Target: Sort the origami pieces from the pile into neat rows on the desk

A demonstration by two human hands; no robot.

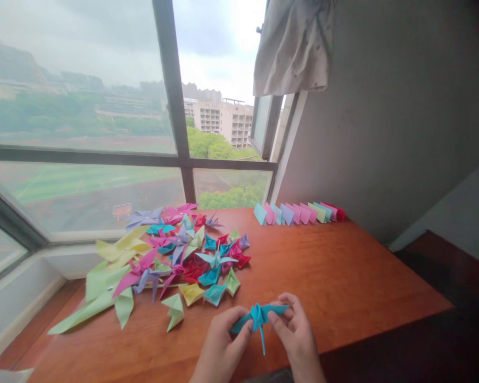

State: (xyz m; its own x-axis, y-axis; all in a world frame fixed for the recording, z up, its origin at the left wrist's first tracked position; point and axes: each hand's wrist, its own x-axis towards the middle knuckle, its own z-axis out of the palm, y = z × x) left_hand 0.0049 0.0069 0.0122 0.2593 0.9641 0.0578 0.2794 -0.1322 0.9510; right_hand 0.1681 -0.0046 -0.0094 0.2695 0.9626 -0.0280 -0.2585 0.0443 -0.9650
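Note:
A blue origami crane (pixel 258 317) is held between my two hands just above the near part of the wooden table. My left hand (pixel 223 343) pinches its left wing between thumb and fingers. On the other side, my right hand (pixel 295 330) grips the right wing, thumb in front and fingers behind. The wings stretch out sideways, and a narrow pointed end hangs down toward me from the folded middle. Nearest to my left hand on the table lies a pale green folded paper piece (pixel 174 311).
A heap of colourful folded paper cranes and boats (pixel 191 255) covers the left of the wooden table (pixel 343 282). Folded paper pieces (pixel 299 214) stand in a row along the back edge. Behind are a window (pixel 80 106) and a hanging curtain (pixel 295 48); a grey wall (pixel 391 117) rises right.

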